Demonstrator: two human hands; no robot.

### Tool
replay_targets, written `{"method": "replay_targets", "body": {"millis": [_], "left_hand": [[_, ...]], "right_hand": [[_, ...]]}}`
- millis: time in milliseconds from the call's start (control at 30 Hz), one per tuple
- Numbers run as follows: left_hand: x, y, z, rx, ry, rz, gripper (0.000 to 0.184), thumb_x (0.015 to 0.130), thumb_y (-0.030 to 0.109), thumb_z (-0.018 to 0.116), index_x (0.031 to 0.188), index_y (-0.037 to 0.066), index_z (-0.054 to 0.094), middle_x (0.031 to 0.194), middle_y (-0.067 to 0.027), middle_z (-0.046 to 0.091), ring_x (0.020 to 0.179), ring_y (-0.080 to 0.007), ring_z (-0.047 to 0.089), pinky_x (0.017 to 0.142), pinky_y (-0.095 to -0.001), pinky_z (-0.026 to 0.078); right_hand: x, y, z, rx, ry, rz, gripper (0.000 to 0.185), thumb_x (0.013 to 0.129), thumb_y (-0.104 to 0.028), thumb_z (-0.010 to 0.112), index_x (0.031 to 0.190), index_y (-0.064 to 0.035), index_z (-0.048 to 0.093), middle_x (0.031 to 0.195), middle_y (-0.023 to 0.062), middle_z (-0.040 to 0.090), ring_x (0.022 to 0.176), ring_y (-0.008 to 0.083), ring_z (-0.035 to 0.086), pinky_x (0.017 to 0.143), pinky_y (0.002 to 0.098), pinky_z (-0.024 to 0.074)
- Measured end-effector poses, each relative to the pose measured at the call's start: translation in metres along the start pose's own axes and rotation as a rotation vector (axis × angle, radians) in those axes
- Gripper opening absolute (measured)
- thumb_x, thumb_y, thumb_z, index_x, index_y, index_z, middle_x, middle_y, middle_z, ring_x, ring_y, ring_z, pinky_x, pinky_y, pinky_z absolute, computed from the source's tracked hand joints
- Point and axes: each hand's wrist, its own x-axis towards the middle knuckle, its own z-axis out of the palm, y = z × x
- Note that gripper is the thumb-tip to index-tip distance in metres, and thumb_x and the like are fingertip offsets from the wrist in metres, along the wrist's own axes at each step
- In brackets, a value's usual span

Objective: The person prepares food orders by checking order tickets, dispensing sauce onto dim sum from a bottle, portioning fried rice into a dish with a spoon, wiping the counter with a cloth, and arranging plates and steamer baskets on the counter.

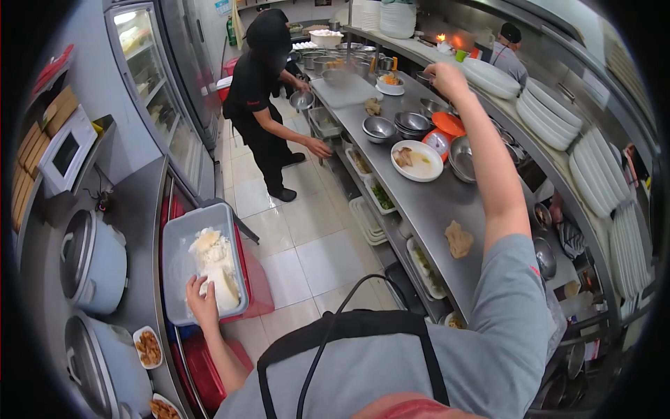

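My left hand (202,302) reaches over a grey plastic tub (180,244), its fingers apart at the near edge of the white food (218,269) inside. That food is a pale, lumpy mass that I cannot name exactly. My right arm is stretched far across the steel counter, with my right hand (448,79) up by the shelf edge, near a large white oval plate (490,75). Its fingers are curled together; what they hold, if anything, is too small to make out.
A co-worker in black (255,91) stands in the aisle holding a metal bowl (301,100). On the steel counter (412,216) are a white plate with food (417,161), an orange scale (438,142) and a crumpled cloth (458,239). Rice cookers (105,265) stand left.
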Motion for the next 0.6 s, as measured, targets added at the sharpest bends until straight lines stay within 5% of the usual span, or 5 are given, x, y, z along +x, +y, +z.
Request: {"method": "replay_targets", "body": {"millis": [300, 600], "left_hand": [[0.146, 0.146, 0.123, -0.160, -0.161, 0.316, 0.019, 0.073, 0.007, 0.059, 0.091, 0.002, 0.059, 0.113, -0.0127, 0.048, 0.098, -0.0268, 0.051, 0.073, -0.0335, 0.044], [0.246, 0.204, 0.261, -0.066, -0.254, 0.335, 0.021, 0.069, 0.005, 0.061, 0.090, 0.002, 0.059, 0.111, -0.0150, 0.049, 0.095, -0.0272, 0.052, 0.070, -0.0312, 0.044]], "right_hand": [[0.136, 0.107, 0.068, -0.094, 0.054, 0.153, 0.024, 0.072, -0.010, 0.051, 0.092, -0.0144, 0.063, 0.095, 0.0131, 0.060, 0.089, 0.0280, 0.057, 0.078, 0.0376, 0.0450], [0.347, 0.201, 0.153, 0.179, 0.160, 0.276, 0.019, 0.072, -0.018, 0.060, 0.090, -0.0148, 0.065, 0.090, 0.0110, 0.062, 0.087, 0.0267, 0.058, 0.077, 0.0357, 0.0449]]}}
